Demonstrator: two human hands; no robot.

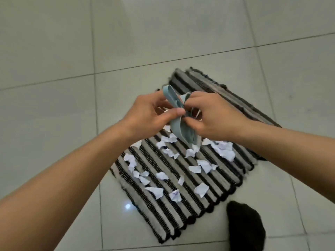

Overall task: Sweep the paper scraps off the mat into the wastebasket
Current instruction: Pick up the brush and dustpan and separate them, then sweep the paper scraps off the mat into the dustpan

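From the head camera, both hands are meeting above the far half of the striped mat (181, 187), which is lying on the pale tiled floor (54, 51). The left hand (145, 115) is pinching a pale blue-green plastic tool (179, 122), thumb pressing on its near side; the right hand (213, 118) is gripping the same tool from the 3 o'clock side, fingers curled around it. The tool seems to be two looped-handle pieces nested together, probably a small brush and dustpan, though blur is making that hard to tell. Its lower end is hanging just above the mat. White paper scraps (163, 175) are lying scattered over the near half of the mat, from 9 o'clock across to 3 o'clock below the hands. A foot in a dark sock (244, 227) is standing on the floor at 5 o'clock, just beside the mat's near edge.
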